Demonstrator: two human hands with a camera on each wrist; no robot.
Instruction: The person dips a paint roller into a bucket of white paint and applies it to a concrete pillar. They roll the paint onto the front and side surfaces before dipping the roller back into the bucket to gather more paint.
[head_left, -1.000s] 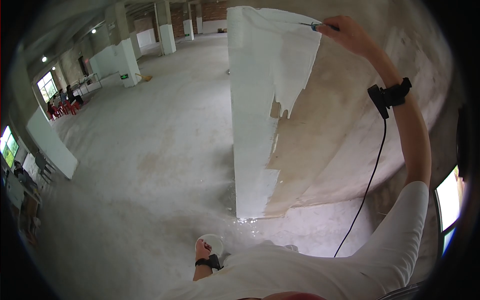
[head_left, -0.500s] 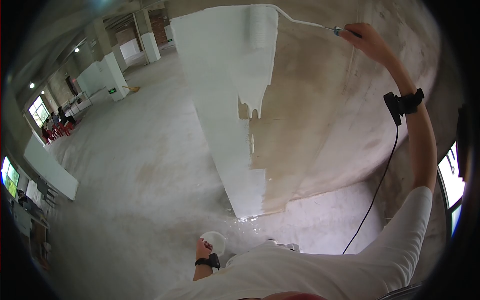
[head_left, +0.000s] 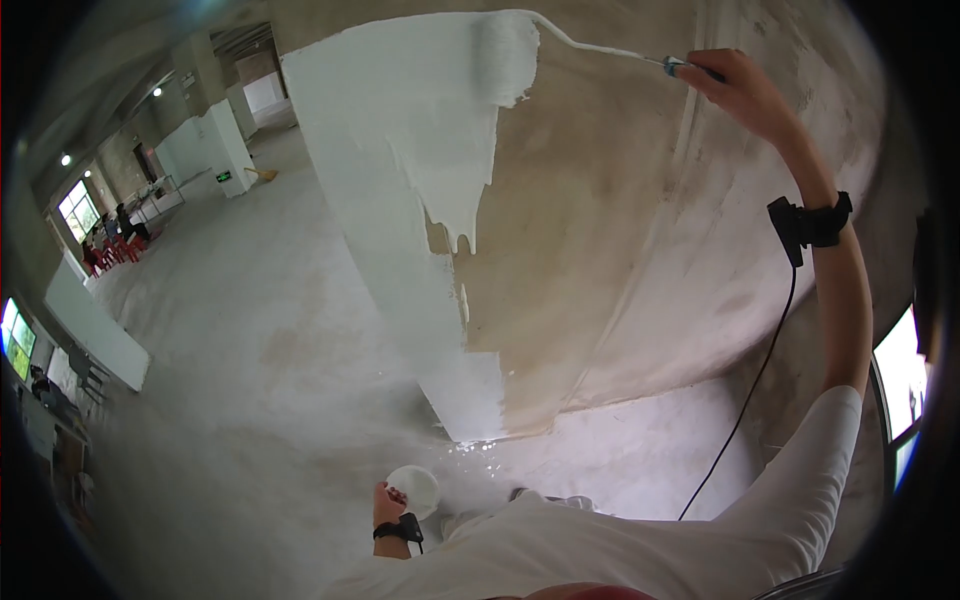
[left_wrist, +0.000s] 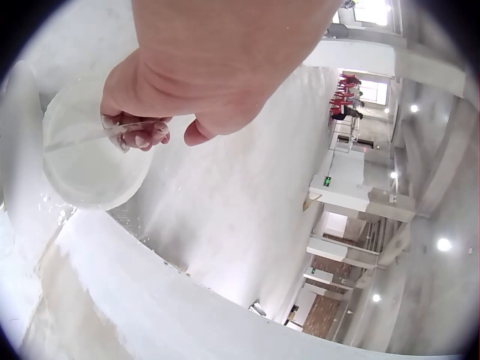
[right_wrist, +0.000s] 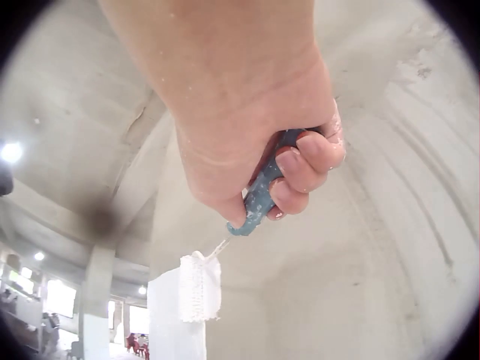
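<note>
Paint roller (head_left: pixel 503 52) is flat on the wall (head_left: pixel 620 230), up near its top edge, right on the line where white paint meets bare plaster. Likely placed there so the stroke overlaps the wet edge.

Right hand (head_left: pixel 738 88) is raised high, arm nearly straight. Fingers (right_wrist: pixel 311 161) wrapped tight round the blue handle (right_wrist: pixel 259 199), thumb side hidden. The thin wire frame runs from handle to roller, so the hand stays off the wet surface. In the right wrist view the roller (right_wrist: pixel 199 286) hangs just past the handle tip.

Left hand (head_left: pixel 388 498) is down low by the hip. Fingers (left_wrist: pixel 142 135) curled over the rim of a small white paint tub (left_wrist: pixel 90 157), pinching it; the tub hangs roughly level, presumably to keep paint in and within reach for reloading.

White coat covers the wall's left corner and upper left; ragged drips mark its lower edge. Concrete floor (head_left: pixel 260 330) below has white splatter at the wall's bottom corner. Wrist camera cable (head_left: pixel 760 350) hangs from the right forearm.
</note>
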